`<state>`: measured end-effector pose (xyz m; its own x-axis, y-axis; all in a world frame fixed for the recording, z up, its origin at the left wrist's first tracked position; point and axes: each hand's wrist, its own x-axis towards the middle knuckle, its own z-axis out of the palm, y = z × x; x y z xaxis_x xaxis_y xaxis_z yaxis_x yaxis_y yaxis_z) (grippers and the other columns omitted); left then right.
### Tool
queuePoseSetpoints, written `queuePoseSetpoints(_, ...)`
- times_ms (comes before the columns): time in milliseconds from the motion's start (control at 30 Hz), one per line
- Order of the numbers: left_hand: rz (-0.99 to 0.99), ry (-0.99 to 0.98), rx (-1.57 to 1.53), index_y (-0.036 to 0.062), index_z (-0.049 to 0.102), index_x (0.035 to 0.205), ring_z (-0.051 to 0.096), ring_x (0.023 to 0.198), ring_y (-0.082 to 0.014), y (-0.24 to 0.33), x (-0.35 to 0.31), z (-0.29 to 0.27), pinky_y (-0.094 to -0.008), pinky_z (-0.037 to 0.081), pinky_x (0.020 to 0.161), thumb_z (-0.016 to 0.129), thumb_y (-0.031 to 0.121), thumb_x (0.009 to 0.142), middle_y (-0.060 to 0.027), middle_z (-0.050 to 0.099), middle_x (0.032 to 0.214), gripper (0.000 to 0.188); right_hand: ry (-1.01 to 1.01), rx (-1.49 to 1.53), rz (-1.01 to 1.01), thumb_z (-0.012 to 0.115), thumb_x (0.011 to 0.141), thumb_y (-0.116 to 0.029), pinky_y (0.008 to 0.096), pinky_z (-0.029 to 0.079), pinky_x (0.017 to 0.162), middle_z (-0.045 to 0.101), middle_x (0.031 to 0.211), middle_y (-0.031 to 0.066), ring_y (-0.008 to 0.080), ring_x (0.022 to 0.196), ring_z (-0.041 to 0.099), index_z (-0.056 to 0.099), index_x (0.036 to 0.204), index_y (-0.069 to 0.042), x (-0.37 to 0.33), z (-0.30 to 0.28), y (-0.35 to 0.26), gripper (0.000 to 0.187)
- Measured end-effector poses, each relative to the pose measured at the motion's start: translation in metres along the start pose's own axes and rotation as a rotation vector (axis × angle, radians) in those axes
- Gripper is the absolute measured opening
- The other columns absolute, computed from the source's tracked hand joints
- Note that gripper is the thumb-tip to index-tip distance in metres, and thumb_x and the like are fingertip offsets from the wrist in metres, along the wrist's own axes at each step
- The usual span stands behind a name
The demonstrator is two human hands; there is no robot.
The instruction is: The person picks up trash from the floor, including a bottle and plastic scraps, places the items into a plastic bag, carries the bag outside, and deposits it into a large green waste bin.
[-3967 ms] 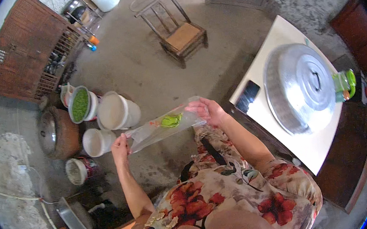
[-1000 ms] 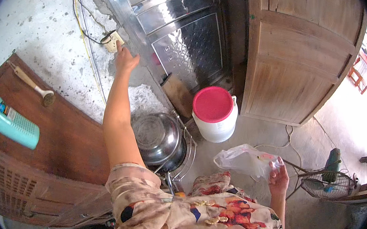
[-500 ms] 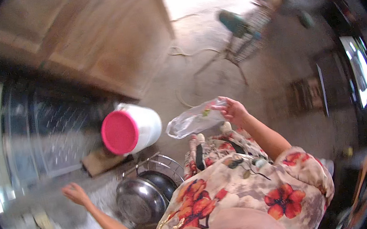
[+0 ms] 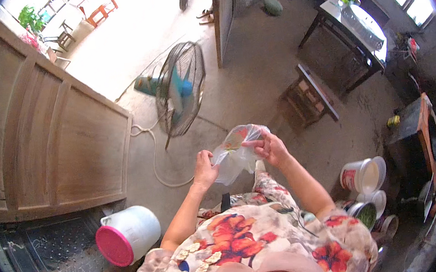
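Observation:
A clear, thin plastic bag (image 4: 231, 168) hangs in front of my body, stretched between both hands. Some green and red shows on or through its upper part; I cannot make out whether that is print or contents. My left hand (image 4: 206, 170) pinches the bag's left edge, fingers closed. At the opposite edge, my right hand (image 4: 271, 149) grips the plastic with fingers bent. Below the hands are my flower-patterned sleeves and clothes.
A standing fan (image 4: 183, 89) with a trailing cord is ahead. On the left are a wooden cabinet (image 4: 90, 145) and a white bucket with a pink lid (image 4: 114, 246). A low stool (image 4: 307, 96), a table (image 4: 335, 7) and several tubs (image 4: 362, 177) are on the right.
My left hand has come from the far left onto the bag, which both hands now hold. The view has turned right, bringing the fan, stool and tubs into clearer sight.

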<state>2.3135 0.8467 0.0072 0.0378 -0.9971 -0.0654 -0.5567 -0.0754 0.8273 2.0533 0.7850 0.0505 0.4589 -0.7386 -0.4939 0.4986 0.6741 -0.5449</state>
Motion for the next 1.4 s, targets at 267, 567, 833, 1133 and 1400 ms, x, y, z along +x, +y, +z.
queuePoseSetpoints(267,-0.039,0.021,0.323,0.0035,0.048,0.097,0.055,0.09,-0.0395,0.102,0.143,0.057,-0.0451,0.047,0.077,0.058,-0.007,0.068,-0.0183,0.047,0.104,0.032,0.042,-0.403,-0.039,0.036,0.099,-0.033,0.0195,0.028,0.039,0.067,0.094,0.0252,0.006,0.044,0.036,0.049,0.116,-0.007,0.071,-0.032,-0.177,0.033)
queuePoseSetpoints(567,0.16,0.286,0.319,0.0029,0.054,0.11,0.046,0.107,-0.0366,0.173,0.368,0.051,-0.0438,0.042,0.088,0.065,0.01,0.075,-0.0193,0.048,0.11,0.037,0.185,-0.874,-0.169,0.044,0.096,-0.038,0.0211,0.029,0.034,0.069,0.073,0.0155,0.0042,0.037,0.039,0.059,0.107,-0.005,0.242,-0.057,-0.283,0.038)
queuePoseSetpoints(833,0.234,0.638,0.092,-0.0136,0.05,0.12,0.047,0.093,-0.0332,0.206,0.708,-0.022,-0.0408,0.04,0.085,0.048,0.004,0.074,-0.0201,0.054,0.092,0.049,0.159,-0.699,0.008,0.042,0.097,-0.039,0.0205,0.025,0.034,0.069,0.076,0.0156,0.0043,0.037,0.034,0.057,0.106,-0.003,0.301,0.006,-0.365,0.04)
queuePoseSetpoints(1133,0.329,0.77,-0.086,-0.0041,0.057,0.103,0.049,0.093,-0.0312,0.222,0.803,-0.007,-0.039,0.04,0.084,0.055,0.006,0.07,-0.017,0.055,0.095,0.034,0.044,-0.671,0.056,0.041,0.096,-0.045,0.0213,0.03,0.038,0.07,0.079,0.0124,0.0057,0.042,0.037,0.053,0.108,-0.006,0.402,0.024,-0.387,0.042)
queuePoseSetpoints(1400,0.517,0.459,-0.163,-0.0008,0.058,0.1,0.052,0.083,-0.0244,0.264,0.762,0.035,-0.0333,0.044,0.075,0.067,0.005,0.074,-0.0111,0.053,0.089,0.029,-0.337,-0.667,-0.336,0.054,0.091,-0.036,0.0256,0.039,0.043,0.066,0.077,0.0089,0.0095,0.052,0.049,0.056,0.1,-0.008,0.527,0.037,-0.392,0.029)
